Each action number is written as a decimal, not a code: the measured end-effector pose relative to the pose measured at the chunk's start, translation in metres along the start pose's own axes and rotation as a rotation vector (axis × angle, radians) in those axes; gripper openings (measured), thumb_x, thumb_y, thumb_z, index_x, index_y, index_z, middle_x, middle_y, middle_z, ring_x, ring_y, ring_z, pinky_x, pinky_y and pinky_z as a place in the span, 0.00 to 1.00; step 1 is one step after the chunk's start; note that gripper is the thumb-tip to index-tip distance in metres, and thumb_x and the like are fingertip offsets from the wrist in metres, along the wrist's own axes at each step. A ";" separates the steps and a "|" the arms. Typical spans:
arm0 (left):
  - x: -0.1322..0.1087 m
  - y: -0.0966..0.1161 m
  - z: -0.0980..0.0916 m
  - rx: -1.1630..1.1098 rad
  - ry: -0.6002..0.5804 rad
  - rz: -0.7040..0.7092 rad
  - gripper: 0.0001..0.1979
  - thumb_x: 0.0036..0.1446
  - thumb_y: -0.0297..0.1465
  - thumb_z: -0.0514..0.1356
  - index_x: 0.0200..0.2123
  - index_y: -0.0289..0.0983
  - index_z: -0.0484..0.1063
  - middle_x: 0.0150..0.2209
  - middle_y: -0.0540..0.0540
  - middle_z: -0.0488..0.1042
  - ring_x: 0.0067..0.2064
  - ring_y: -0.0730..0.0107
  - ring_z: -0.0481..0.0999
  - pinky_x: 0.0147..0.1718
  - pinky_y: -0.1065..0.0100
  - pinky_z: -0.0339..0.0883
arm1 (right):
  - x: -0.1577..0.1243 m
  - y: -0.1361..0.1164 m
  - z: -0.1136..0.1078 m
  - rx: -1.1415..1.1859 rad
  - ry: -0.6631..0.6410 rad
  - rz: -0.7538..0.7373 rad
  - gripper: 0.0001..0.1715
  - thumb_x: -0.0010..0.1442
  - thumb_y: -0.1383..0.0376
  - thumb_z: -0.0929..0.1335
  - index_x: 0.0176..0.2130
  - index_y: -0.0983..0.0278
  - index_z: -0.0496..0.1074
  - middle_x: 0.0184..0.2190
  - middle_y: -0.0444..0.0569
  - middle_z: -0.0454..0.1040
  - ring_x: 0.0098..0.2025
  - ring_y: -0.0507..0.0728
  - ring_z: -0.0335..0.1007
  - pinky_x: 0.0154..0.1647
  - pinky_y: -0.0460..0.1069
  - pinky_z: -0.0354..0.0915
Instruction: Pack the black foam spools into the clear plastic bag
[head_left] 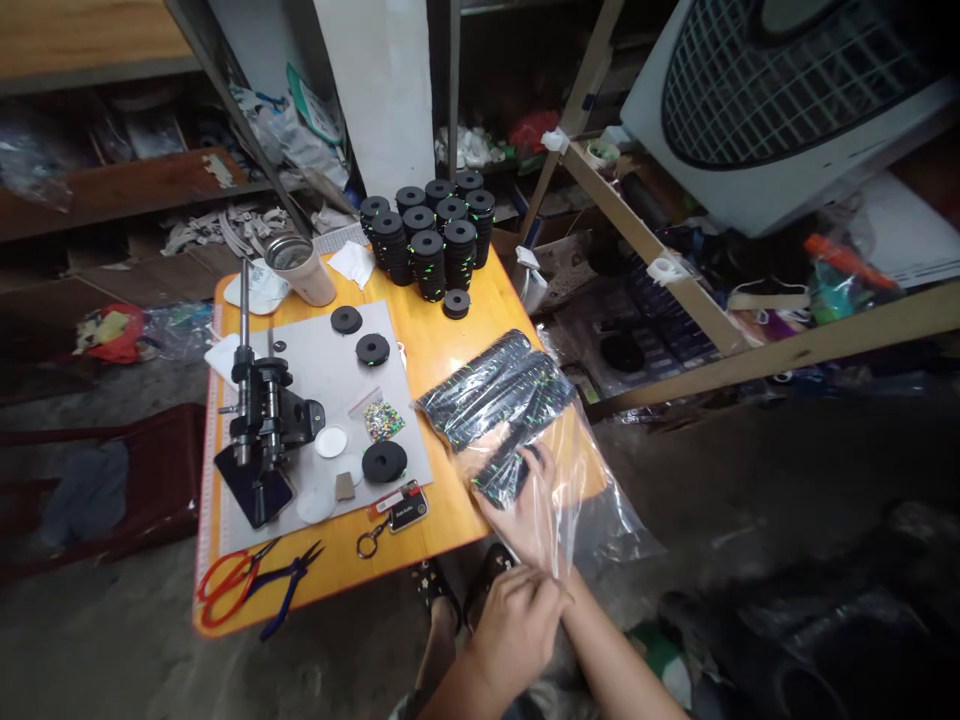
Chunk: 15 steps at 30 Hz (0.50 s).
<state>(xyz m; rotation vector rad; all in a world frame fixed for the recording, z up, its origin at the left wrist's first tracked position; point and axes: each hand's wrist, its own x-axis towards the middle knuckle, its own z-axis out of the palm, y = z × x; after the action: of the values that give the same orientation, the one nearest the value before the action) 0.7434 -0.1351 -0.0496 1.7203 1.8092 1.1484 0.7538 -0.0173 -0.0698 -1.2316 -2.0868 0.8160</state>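
Left hand (523, 612) clamps fingers on the clear bag (609, 512) (keep it taut). Right hand (526, 518), fingers round the near stack (495, 484): steady it.

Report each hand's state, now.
Left hand: closed, holding the clear bag.
Right hand: inside the bag, holding one end of a black disc stack.

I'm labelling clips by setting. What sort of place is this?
Probably a small workshop or packing area: stacks of black discs stand on a wooden table, a clear plastic bag holds more of them, and blue-handled pliers lie at the table's edge.
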 end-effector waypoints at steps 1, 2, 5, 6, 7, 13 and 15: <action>-0.001 -0.002 -0.002 0.011 -0.046 0.012 0.09 0.63 0.27 0.51 0.32 0.42 0.69 0.26 0.47 0.76 0.29 0.66 0.77 0.33 0.64 0.74 | -0.001 0.000 0.002 -0.005 0.007 0.005 0.44 0.50 0.52 0.73 0.58 0.64 0.55 0.61 0.61 0.51 0.66 0.70 0.48 0.64 0.69 0.54; 0.002 -0.005 -0.007 0.023 -0.092 0.058 0.10 0.63 0.28 0.51 0.32 0.42 0.69 0.27 0.48 0.76 0.29 0.67 0.77 0.32 0.65 0.73 | -0.002 0.001 0.005 -0.006 0.026 0.015 0.44 0.50 0.51 0.73 0.58 0.64 0.55 0.61 0.61 0.51 0.66 0.70 0.47 0.65 0.70 0.53; 0.034 -0.025 -0.042 0.064 -0.110 0.203 0.14 0.65 0.29 0.48 0.32 0.41 0.71 0.31 0.47 0.77 0.33 0.67 0.76 0.35 0.64 0.72 | -0.006 0.005 0.015 0.008 0.068 0.042 0.45 0.53 0.51 0.72 0.61 0.63 0.52 0.62 0.61 0.49 0.66 0.69 0.47 0.65 0.69 0.54; 0.052 -0.036 -0.057 0.103 -0.040 0.130 0.16 0.65 0.29 0.46 0.35 0.40 0.73 0.34 0.45 0.77 0.38 0.65 0.76 0.40 0.61 0.72 | -0.007 0.006 0.018 0.013 0.076 0.051 0.45 0.54 0.52 0.71 0.62 0.63 0.51 0.62 0.60 0.48 0.66 0.68 0.47 0.65 0.68 0.54; 0.072 -0.048 -0.073 0.146 0.030 0.075 0.17 0.66 0.29 0.45 0.39 0.39 0.74 0.37 0.43 0.77 0.42 0.62 0.74 0.45 0.57 0.71 | -0.008 0.007 0.020 0.016 0.086 0.055 0.45 0.55 0.53 0.71 0.62 0.63 0.50 0.63 0.60 0.48 0.67 0.67 0.47 0.66 0.68 0.53; 0.172 -0.129 -0.115 0.424 -0.065 -0.131 0.22 0.64 0.41 0.52 0.61 0.48 0.64 0.65 0.44 0.59 0.67 0.43 0.51 0.61 0.34 0.47 | -0.007 0.011 0.032 0.008 0.172 0.028 0.50 0.50 0.52 0.74 0.62 0.67 0.52 0.63 0.63 0.48 0.67 0.69 0.45 0.65 0.69 0.54; 0.180 -0.144 -0.110 0.459 -0.136 -0.112 0.22 0.64 0.42 0.51 0.61 0.51 0.63 0.65 0.45 0.60 0.65 0.45 0.57 0.60 0.37 0.51 | -0.007 0.012 0.035 0.004 0.171 0.043 0.50 0.50 0.52 0.74 0.62 0.67 0.52 0.63 0.64 0.48 0.68 0.70 0.45 0.65 0.69 0.54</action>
<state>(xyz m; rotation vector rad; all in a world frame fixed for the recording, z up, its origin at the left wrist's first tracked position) 0.5390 0.0176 -0.0504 1.8491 2.1672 0.5815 0.7380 -0.0268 -0.1023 -1.3011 -1.9275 0.7072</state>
